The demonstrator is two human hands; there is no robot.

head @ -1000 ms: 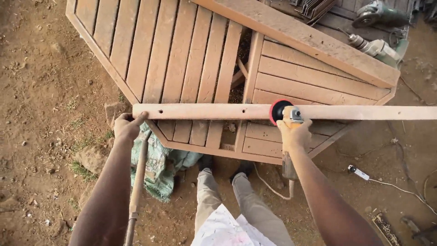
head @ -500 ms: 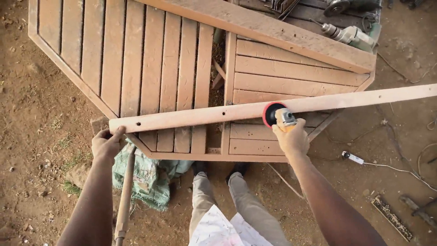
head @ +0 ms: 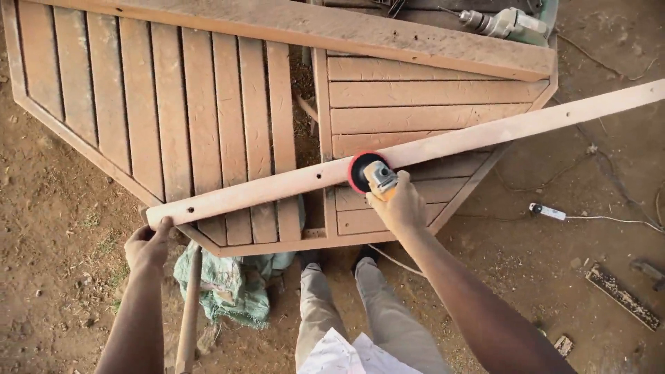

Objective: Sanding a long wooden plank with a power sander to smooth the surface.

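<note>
Fingers [head: 161,228] on plank [head: 443,144], upward-rightward diagonal

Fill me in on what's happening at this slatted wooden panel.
A person stands over a brown slatted wooden panel lying on bare dirt. The left hand grips the near end of a long pale wooden batten laid slantwise across the panel. The right hand presses a handheld sander with a red-rimmed round disc against the batten near its middle. A grey power drill lies at the panel's far edge.

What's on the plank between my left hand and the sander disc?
In the head view, only bare plank with small holes runs from the left hand to the red sander disc.
</note>
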